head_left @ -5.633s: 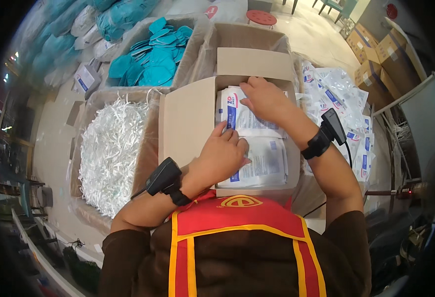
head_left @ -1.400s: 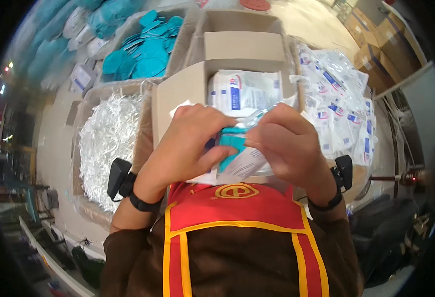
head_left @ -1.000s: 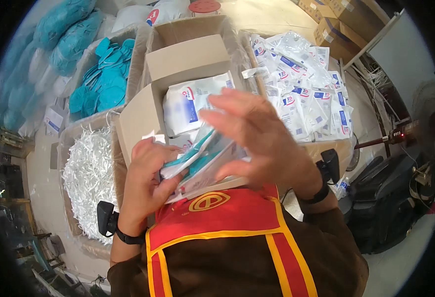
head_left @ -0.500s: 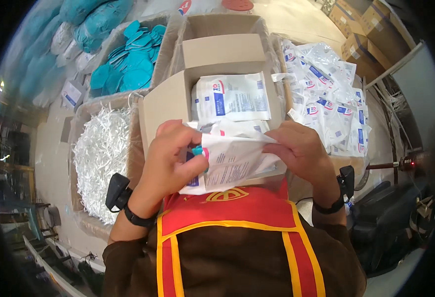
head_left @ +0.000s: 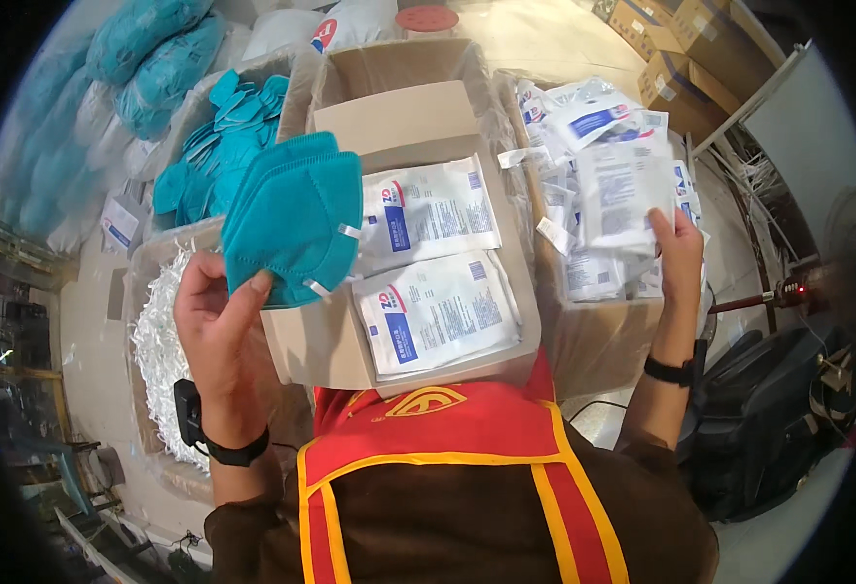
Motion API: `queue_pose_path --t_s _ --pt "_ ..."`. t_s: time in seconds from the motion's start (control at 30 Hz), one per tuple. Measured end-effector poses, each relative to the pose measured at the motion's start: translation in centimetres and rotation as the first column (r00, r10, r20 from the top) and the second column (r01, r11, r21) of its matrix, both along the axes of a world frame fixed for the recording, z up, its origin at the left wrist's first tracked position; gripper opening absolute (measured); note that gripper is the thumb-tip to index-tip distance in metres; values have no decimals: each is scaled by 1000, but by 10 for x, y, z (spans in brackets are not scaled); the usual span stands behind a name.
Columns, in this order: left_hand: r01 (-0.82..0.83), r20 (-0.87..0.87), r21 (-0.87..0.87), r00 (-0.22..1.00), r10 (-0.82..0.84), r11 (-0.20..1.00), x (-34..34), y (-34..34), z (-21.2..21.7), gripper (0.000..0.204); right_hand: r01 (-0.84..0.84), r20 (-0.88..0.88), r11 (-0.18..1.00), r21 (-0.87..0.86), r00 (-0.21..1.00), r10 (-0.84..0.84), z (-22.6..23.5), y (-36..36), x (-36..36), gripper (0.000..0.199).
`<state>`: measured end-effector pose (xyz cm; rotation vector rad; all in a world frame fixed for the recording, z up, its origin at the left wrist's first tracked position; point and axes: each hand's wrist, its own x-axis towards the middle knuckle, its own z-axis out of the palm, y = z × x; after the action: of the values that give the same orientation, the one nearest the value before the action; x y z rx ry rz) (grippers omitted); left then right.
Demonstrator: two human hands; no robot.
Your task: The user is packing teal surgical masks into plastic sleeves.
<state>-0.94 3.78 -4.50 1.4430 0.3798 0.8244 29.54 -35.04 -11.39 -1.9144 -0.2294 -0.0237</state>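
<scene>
Raised over the left flap of a cardboard box is a small stack of teal folding face masks, pinched at its lower corner by my left hand. White tabs show on the stack's right edge. My right hand grips the lower edge of a white printed packet, held above the carton of loose packets at the right. Whether that packet has anything in it, I cannot tell. In the open cardboard box before me lie two piles of white packets: a far one and a near one.
A carton of loose teal masks stands at the far left. Nearer is a carton of white shredded strips. The right-hand carton is heaped with packets. Teal bags pile up at the back left, brown boxes at the back right.
My hands have parted from the packet held between them over the box. The left now lifts teal masks up and left; the right has carried a packet over to the right carton.
</scene>
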Motion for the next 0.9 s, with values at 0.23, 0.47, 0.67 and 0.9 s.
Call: queue_pose_path --t_s 0.23,0.47,0.67,0.9 --pt "38 -20 -44 999 -39 998 27 0 -17 18 153 262 900 -409 964 -44 -40 -18 84 52" --pt "144 -50 -60 988 -147 988 54 -17 -14 22 -87 258 979 -184 957 133 16 51 19 30" --pt "240 -120 9 964 -237 971 52 -40 -13 23 -569 537 766 -299 563 628 71 169 -83 38" --pt "225 63 -230 974 -216 947 30 -18 -9 13 -731 363 602 -320 493 791 68 174 -93 19"
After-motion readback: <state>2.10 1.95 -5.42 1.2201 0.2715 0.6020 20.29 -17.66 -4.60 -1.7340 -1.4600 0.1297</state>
